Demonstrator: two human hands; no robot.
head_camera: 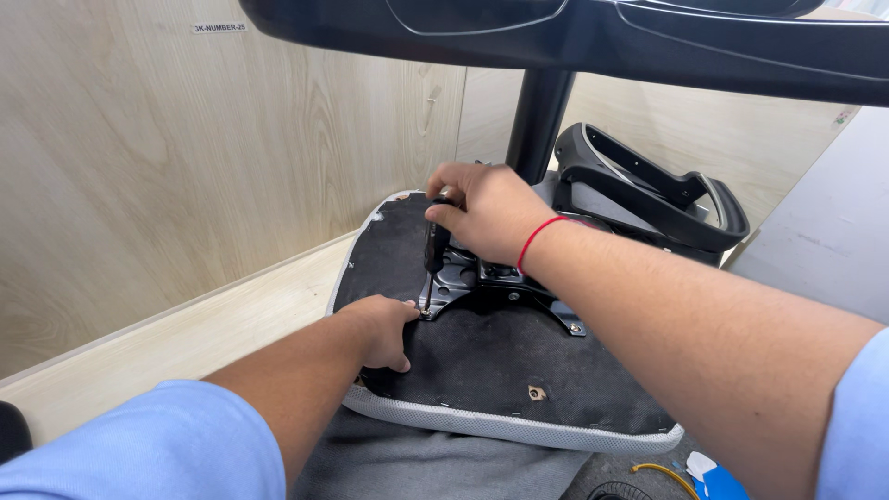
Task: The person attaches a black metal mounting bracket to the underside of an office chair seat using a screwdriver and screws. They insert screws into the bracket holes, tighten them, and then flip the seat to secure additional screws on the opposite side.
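Pale wood panels wall in a light surface where an upturned seat (482, 361) lies, black fabric underside up, grey mesh edge nearest. Left hand (384, 329) presses flat on the fabric, fingers loose, holding nothing, beside the screw. Right hand (491, 211) is closed round a black screwdriver (433, 250), tip down on the metal bracket (500, 287). Seat looks bulky, padded, stiff underneath; best held by its rim. Beyond stand a black post (537, 120) and armrest (648, 190).
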